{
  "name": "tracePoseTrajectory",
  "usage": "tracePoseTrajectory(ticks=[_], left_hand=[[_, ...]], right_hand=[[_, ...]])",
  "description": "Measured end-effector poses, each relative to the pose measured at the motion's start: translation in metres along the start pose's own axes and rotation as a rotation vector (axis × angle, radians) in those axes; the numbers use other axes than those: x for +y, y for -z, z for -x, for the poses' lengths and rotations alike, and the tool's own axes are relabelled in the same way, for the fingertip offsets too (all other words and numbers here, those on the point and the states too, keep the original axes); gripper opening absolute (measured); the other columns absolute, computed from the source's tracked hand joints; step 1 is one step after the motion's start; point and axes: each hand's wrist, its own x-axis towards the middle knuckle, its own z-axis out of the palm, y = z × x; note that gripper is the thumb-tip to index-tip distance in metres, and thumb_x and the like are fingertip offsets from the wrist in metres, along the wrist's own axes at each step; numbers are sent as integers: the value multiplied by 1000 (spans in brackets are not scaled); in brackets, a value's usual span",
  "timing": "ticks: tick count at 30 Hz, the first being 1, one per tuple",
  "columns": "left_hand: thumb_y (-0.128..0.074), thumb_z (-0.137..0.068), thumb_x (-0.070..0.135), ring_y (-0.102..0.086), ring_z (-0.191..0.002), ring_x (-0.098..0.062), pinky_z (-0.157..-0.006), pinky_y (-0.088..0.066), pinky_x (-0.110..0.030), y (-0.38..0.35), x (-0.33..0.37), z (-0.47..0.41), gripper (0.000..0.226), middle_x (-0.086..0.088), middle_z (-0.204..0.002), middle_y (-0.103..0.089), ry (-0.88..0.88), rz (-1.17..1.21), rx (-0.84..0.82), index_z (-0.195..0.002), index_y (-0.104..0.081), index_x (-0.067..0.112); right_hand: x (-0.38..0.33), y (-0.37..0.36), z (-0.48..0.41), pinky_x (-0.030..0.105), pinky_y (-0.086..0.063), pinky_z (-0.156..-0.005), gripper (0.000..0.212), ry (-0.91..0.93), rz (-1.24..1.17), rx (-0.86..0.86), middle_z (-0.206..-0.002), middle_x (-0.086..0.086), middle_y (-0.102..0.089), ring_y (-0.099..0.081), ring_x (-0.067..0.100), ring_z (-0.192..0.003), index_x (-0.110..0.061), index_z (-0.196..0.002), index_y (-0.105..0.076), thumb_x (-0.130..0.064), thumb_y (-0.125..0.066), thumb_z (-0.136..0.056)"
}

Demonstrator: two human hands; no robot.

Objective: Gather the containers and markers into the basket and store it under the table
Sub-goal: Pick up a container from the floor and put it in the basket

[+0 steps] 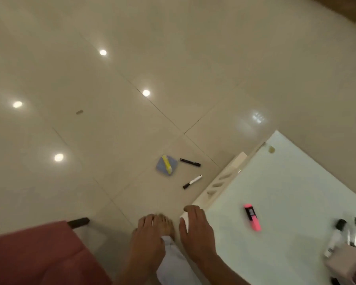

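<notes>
1. the right hand (195, 227) sits on the near corner of the white worktop (286, 192). its fingers (193, 210) are bent over the edge and the thumb lies along the side, holding the corner.
2. the left hand (150, 231) hangs just beside it, over the floor (111, 120). its fingers (150, 219) are loosely bent, and i cannot tell whether they hold anything. a white cloth (173, 262) shows between the two arms.
3. a pink highlighter (252, 217) lies on the worktop, near the right hand.
4. at the worktop's right edge lie blurred black and white markers (337, 237), just beside a beige box (345, 262).
5. on the floor, beyond the hands, a black marker (190, 162) and a white marker (192, 182) with a black cap lie near each other, beside a blue and yellow pad (167, 167).
6. a red seat (39, 256) fills the lower left.
</notes>
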Motion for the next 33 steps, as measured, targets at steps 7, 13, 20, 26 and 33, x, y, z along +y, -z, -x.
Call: tracePoseTrajectory(ticks=[7,13,20,26,33], left_hand=[[-44,-95,25,-33,-135,-20,-103,-39,-32,95,-33,-127,51,-2,-146,-36,-135,-199,-59,-144,-32,16],[-46,-90,23,-46,-123,-22,-102,-39,-32,144,-23,-206,40,-4,-132,-51,-273,-329,-136,-130,-49,15],[-41,-92,23,-43,-122,-20,-96,-42,-30,162,1,-295,34,-4,-137,-40,-540,-483,-325,-125,-46,16],[-41,-87,25,-45,-120,-21,-94,-40,-33,179,-2,-354,41,-3,-134,-43,-747,-697,-399,-127,-45,18],[-48,-86,23,-49,-113,-22,-86,-48,-34,167,6,-407,43,-4,-128,-45,-805,-745,-425,-129,-44,16]], right_hand=[[-68,-23,-131,22,-44,-97,39,-314,-193,-63,-136,-10,-49,-51,8,-122,-25,-136,-45,-34,-45,-98],[-61,-22,-185,23,-46,-96,38,-534,-327,-115,-135,-6,-51,-54,10,-117,-22,-134,-45,-29,-49,-96],[-53,-34,-220,35,-54,-93,30,-964,-580,-13,-121,-5,-59,-63,17,-106,-27,-123,-50,-26,-56,-94],[-73,-58,-257,37,-55,-87,27,-1210,-759,179,-115,-1,-61,-65,22,-98,-18,-118,-56,-19,-59,-91],[-64,-76,-291,31,-53,-82,21,-1332,-1013,254,-106,0,-59,-63,22,-97,-16,-110,-58,-17,-61,-89]])
